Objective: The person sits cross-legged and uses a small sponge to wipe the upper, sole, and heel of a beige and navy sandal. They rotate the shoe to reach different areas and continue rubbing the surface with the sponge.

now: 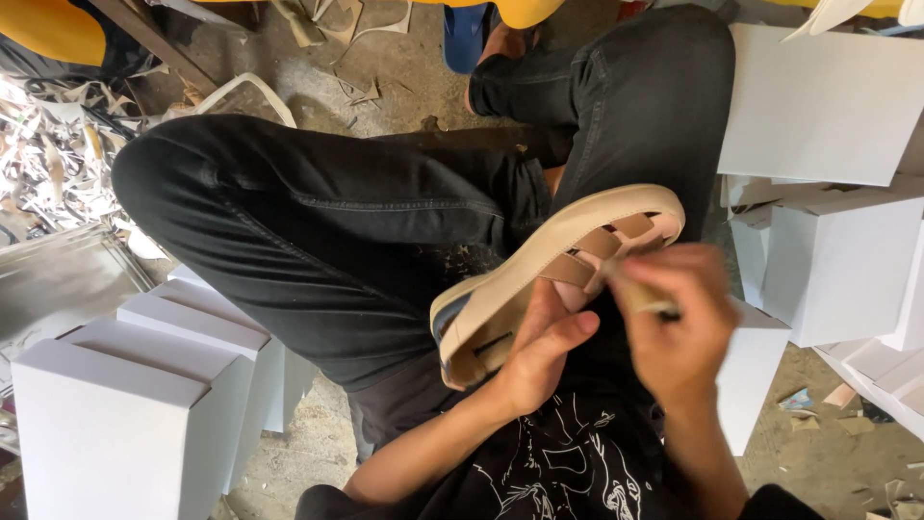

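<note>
A beige sandal [539, 279] with woven straps lies tilted across the person's lap, sole edge up, toe end toward the upper right and heel end toward the lower left. It rests against the crossed legs in black jeans [318, 231].

The left hand [539, 351] grips the sandal from below near its middle, thumb stretched toward the straps. The right hand [679, 318] is clenched around a small tool [650, 297], seemingly a brush with a pale handle and dark tip, though blur hides its detail. The tool's end sits at the straps, just beside the left thumb.

White boxes [144, 395] stand in a row at the lower left, close to the left knee. More white boxes [833, 260] are stacked at the right, near the sandal's toe end, and one more box [751, 371] shows just behind the right hand. The floor [404, 67] beyond the knees is bare and dusty, strewn with pale offcuts. A heap of scraps [48, 154] lies at the far left. A bare foot [500, 43] shows at the top, beside something blue.
</note>
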